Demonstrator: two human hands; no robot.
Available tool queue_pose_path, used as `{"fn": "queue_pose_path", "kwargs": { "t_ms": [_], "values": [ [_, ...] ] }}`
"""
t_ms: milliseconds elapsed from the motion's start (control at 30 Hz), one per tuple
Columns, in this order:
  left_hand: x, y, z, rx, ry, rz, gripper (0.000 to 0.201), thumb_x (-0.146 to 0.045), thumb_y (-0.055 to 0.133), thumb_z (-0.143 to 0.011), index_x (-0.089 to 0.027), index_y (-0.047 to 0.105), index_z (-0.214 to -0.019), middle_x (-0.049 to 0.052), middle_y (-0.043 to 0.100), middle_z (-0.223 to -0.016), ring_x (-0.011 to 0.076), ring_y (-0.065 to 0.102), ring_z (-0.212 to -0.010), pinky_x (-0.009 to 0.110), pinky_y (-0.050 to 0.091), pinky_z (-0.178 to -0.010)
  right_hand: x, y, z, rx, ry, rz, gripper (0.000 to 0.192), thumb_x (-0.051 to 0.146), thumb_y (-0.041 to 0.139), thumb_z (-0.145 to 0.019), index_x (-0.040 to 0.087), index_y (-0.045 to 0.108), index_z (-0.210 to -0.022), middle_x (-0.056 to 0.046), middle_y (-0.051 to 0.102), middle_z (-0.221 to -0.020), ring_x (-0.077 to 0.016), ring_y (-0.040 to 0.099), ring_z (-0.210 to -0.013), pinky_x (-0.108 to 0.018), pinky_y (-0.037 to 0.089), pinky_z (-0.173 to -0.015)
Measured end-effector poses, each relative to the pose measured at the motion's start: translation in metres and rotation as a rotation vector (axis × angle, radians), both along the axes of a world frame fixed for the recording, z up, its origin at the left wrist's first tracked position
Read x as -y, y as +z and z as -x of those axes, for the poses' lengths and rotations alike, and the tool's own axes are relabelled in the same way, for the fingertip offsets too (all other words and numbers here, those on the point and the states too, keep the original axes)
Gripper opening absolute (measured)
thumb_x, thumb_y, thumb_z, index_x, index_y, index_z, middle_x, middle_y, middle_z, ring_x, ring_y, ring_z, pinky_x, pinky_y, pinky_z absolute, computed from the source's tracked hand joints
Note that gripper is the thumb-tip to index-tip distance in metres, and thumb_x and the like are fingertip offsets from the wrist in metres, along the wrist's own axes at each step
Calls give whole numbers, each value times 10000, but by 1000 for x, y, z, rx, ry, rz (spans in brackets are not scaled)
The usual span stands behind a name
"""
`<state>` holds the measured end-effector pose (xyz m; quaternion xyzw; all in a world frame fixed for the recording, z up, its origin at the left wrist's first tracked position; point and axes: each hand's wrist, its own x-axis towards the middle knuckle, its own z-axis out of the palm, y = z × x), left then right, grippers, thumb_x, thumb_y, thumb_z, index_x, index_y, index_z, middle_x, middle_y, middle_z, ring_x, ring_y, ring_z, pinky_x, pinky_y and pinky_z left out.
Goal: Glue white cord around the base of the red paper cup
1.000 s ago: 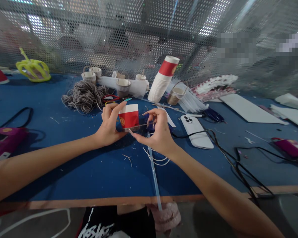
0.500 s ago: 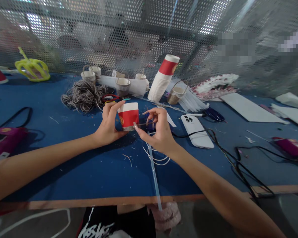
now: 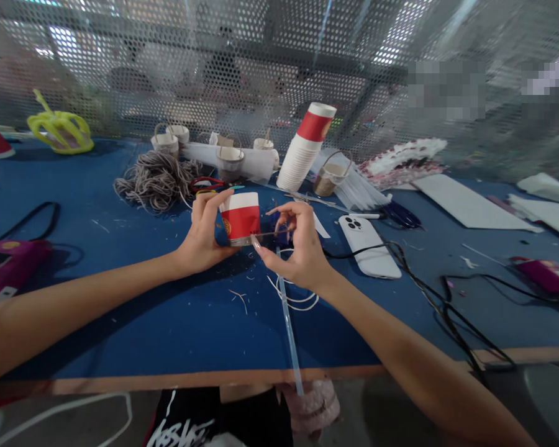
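Head view: both hands (image 3: 251,239) clamp the cup (image 3: 240,217); bare blue table (image 3: 168,316) toward its near edge.

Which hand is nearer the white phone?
Right. The right hand is just left of the phone, pinching at the base of the cup. The left hand grips the cup's far side, farther from the phone.

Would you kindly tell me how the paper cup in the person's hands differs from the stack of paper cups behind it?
The held cup is a single cup gripped by the left hand, with the right hand at its lower edge; the stack of cups is many cups nested together and stands untouched on the table. The held cup is roughly upright, while the stack leans. Both are upside down, red with a white band.
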<state>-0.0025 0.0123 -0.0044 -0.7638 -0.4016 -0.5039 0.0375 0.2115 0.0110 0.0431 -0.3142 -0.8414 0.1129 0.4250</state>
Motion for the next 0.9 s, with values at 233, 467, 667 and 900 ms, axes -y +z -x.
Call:
{"fn": "queue_pose_path", "kwargs": {
  "t_ms": [233, 467, 667, 900],
  "values": [
    [0, 0, 0, 4, -1, 8, 884, -397, 801, -705, -248, 307, -1423, 118, 443, -1258, 323, 452, -1218, 556, 437, -1038, -2, 0, 2, -26, -20, -25, 512, 330, 696, -730, 263, 369, -1117, -10, 426, -926, -199, 493, -833, -390, 431, -700],
    [0, 0, 2, 33, -63, 32, 897, -407, 805, -698, -249, 313, -1432, 117, 435, -1248, 318, 465, -1210, 507, 497, -975, -4, 4, -2, 24, 7, -83, 592, 305, 711, -680, 265, 349, -1147, -12, 442, -943, -204, 498, -831, -397, 429, -702],
    [-2, 1, 2, 39, -78, 20, 926, -399, 824, -670, -264, 311, -1429, 112, 444, -1269, 314, 461, -1225, 506, 503, -987, -4, 5, -6, 36, 78, -88, 506, 282, 621, -742, 255, 355, -1172, -29, 415, -969, -220, 495, -878, -415, 423, -718],
    [-3, 0, 3, 34, -84, 18, 933, -417, 827, -670, -260, 305, -1427, 115, 459, -1273, 317, 465, -1226, 509, 507, -987, -4, 5, -6, 25, 84, -112, 513, 247, 627, -738, 253, 367, -1180, -30, 416, -964, -223, 488, -875, -421, 418, -722]
  ]
}}
